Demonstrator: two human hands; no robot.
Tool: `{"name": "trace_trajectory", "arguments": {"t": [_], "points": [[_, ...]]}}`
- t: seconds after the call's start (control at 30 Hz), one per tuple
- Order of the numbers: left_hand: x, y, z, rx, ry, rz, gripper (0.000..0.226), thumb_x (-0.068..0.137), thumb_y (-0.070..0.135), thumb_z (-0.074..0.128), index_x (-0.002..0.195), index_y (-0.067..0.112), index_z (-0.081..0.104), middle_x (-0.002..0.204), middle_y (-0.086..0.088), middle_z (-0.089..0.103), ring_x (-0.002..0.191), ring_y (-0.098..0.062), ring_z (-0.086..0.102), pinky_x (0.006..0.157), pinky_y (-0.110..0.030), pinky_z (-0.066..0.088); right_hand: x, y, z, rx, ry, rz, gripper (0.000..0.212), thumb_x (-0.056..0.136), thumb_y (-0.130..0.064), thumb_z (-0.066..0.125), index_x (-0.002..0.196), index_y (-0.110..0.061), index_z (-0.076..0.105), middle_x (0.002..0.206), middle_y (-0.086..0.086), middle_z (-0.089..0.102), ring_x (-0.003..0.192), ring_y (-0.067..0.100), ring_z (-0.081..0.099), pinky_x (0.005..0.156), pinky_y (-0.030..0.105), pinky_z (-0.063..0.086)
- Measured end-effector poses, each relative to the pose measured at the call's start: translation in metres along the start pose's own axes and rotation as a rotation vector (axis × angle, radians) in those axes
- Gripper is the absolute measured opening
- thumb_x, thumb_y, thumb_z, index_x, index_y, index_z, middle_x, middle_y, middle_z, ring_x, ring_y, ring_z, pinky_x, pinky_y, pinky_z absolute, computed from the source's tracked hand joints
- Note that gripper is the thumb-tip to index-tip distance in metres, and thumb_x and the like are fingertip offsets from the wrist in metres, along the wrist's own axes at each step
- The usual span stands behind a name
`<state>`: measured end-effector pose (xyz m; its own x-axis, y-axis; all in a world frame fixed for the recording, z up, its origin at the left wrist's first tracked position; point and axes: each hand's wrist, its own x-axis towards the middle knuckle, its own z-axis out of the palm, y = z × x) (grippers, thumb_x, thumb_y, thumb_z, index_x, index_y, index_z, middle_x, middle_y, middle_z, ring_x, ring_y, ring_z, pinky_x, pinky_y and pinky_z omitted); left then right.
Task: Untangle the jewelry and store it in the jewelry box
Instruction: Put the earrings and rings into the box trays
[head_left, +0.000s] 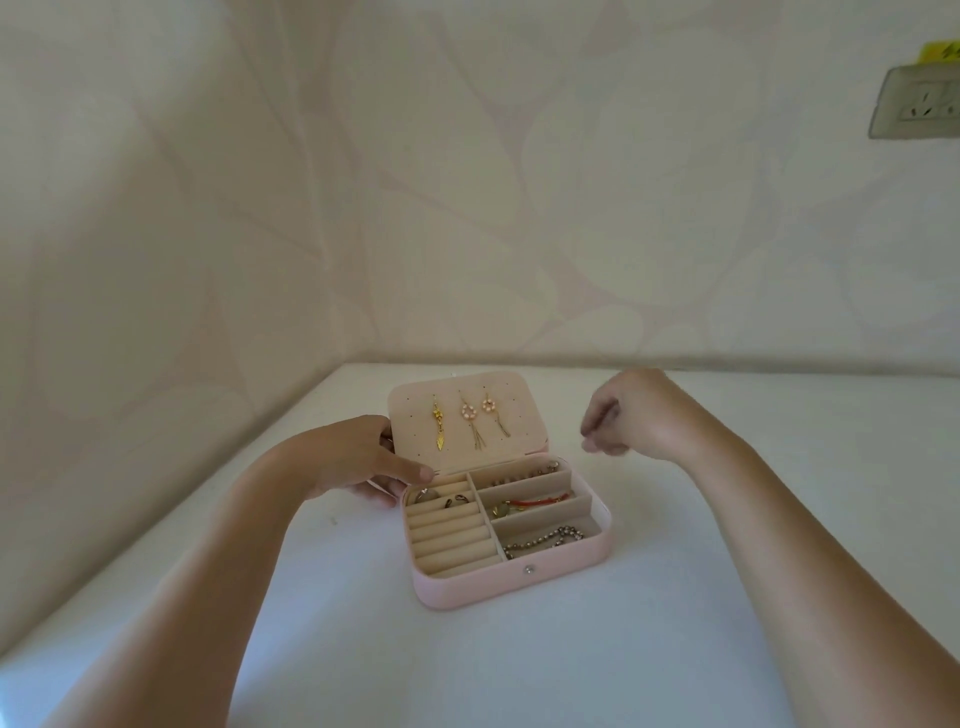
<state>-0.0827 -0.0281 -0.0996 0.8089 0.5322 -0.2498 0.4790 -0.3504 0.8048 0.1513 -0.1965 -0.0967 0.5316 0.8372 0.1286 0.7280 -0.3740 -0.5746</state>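
The left hand (358, 460) holds the lid (467, 384) of the jewelry box (467, 592) at its lower left corner, thumb across the front by the hinge and fingers tucked behind. The right hand (636, 415) hovers just right of the lid, clear of the box, its fingers curled in toward the thumb; nothing shows between them, though something very small could be hidden there. The box sits open in the middle of the desk (337, 649), nearer the far edge than the near one. Three drop earrings (470, 421) hang apart on the lid's pegged panel. Two rings (452, 501) sit in the roll slots on the left. The right compartments hold small pieces (524, 475) in the far one, a red cord bracelet (535, 501) in the middle one and a bead chain (545, 538) in the near one. Each piece lies by itself and no loose jewelry shows on the desk, so the sorting looks finished; what seems left is lowering the lid onto the snap (529, 570). Nothing stands in the lid's way. A wall socket (914, 109) sits far off, up on the right.
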Motion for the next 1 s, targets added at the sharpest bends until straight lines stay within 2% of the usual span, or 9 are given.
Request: {"name": "trace_trajectory", "arguments": {"t": [0.07, 0.17, 0.23, 0.33, 0.4, 0.5, 0.67, 0.87, 1.0], "points": [[-0.001, 0.001, 0.0, 0.011, -0.008, 0.002, 0.025, 0.079, 0.015, 0.074, 0.101, 0.019, 0.064, 0.099, -0.005, 0.071, 0.082, -0.014, 0.066, 0.081, -0.029, 0.056, -0.004, -0.017, 0.009, 0.223, 0.107, -0.127, 0.016, 0.073, -0.002, 0.077, 0.071, -0.015, 0.068, 0.058, 0.002, 0.066, 0.047, 0.004, 0.059, 0.056, 0.018, 0.05], [-0.003, 0.002, 0.001, 0.031, -0.016, 0.0, 0.027, 0.077, 0.013, 0.076, 0.1, 0.02, 0.063, 0.099, -0.003, 0.07, 0.083, -0.013, 0.066, 0.08, -0.025, 0.056, -0.018, -0.047, 0.03, 0.451, -0.005, -0.269, 0.013, 0.076, 0.004, 0.073, 0.078, -0.008, 0.069, 0.062, 0.002, 0.065, 0.056, 0.011, 0.063, 0.06, 0.021, 0.055], [-0.005, 0.004, 0.0, 0.038, -0.018, 0.003, 0.03, 0.075, 0.01, 0.077, 0.098, 0.022, 0.063, 0.094, 0.003, 0.069, 0.078, -0.008, 0.067, 0.074, -0.021, 0.055, -0.028, -0.061, 0.046, 0.432, -0.086, -0.314, 0.011, 0.078, 0.003, 0.072, 0.083, -0.006, 0.07, 0.066, 0.002, 0.065, 0.059, 0.012, 0.062, 0.06, 0.02, 0.054], [-0.008, 0.005, 0.001, 0.059, -0.016, 0.014, 0.029, 0.073, 0.008, 0.078, 0.092, 0.023, 0.063, 0.087, 0.008, 0.066, 0.066, 0.001, 0.065, 0.065, -0.016, 0.05, -0.038, -0.072, 0.064, 0.271, -0.13, -0.397, 0.012, 0.077, -0.014, 0.076, 0.081, -0.024, 0.072, 0.072, -0.002, 0.07, 0.063, 0.007, 0.063, 0.061, 0.023, 0.051], [-0.008, 0.005, 0.001, 0.079, -0.007, 0.019, 0.027, 0.073, 0.006, 0.077, 0.089, 0.023, 0.063, 0.085, 0.007, 0.064, 0.063, 0.003, 0.064, 0.063, -0.015, 0.049, -0.041, -0.076, 0.07, 0.206, -0.127, -0.44, 0.009, 0.077, -0.02, 0.077, 0.082, -0.027, 0.074, 0.08, -0.006, 0.071, 0.067, 0.0, 0.058, 0.062, 0.01, 0.044], [-0.008, 0.005, 0.002, 0.092, -0.003, 0.023, 0.029, 0.072, 0.007, 0.079, 0.092, 0.023, 0.064, 0.087, 0.007, 0.064, 0.067, 0.002, 0.064, 0.069, -0.018, 0.053, -0.044, -0.08, 0.077, 0.134, -0.101, -0.446, 0.01, 0.078, -0.021, 0.076, 0.088, -0.021, 0.076, 0.085, -0.007, 0.07, 0.074, 0.0, 0.055, 0.061, 0.004, 0.037], [-0.007, 0.004, 0.001, 0.094, -0.006, 0.024, 0.032, 0.072, 0.009, 0.079, 0.095, 0.024, 0.064, 0.088, 0.01, 0.065, 0.078, -0.003, 0.064, 0.075, -0.019, 0.054, -0.039, -0.079, 0.088, 0.078, -0.09, -0.45, 0.011, 0.076, -0.022, 0.077, 0.088, -0.022, 0.076, 0.091, -0.006, 0.073, 0.081, 0.007, 0.063, 0.075, 0.018, 0.046], [-0.006, 0.004, 0.0, 0.097, -0.011, 0.018, 0.034, 0.071, 0.008, 0.08, 0.097, 0.023, 0.063, 0.088, 0.009, 0.066, 0.07, 0.001, 0.065, 0.073, -0.019, 0.054, -0.041, -0.079, 0.08, 0.112, -0.152, -0.457, 0.012, 0.079, -0.019, 0.076, 0.09, -0.016, 0.077, 0.093, -0.011, 0.071, 0.071, -0.01, 0.055, 0.066, 0.001, 0.034], [-0.006, 0.003, 0.0, 0.098, -0.007, 0.014, 0.035, 0.071, 0.008, 0.08, 0.098, 0.022, 0.063, 0.09, 0.008, 0.065, 0.078, -0.005, 0.065, 0.079, -0.023, 0.055, -0.044, -0.08, 0.075, 0.04, -0.2, -0.519, 0.013, 0.082, -0.02, 0.072, 0.094, -0.017, 0.077, 0.095, -0.004, 0.069, 0.073, -0.002, 0.049, 0.066, 0.001, 0.031]]}}
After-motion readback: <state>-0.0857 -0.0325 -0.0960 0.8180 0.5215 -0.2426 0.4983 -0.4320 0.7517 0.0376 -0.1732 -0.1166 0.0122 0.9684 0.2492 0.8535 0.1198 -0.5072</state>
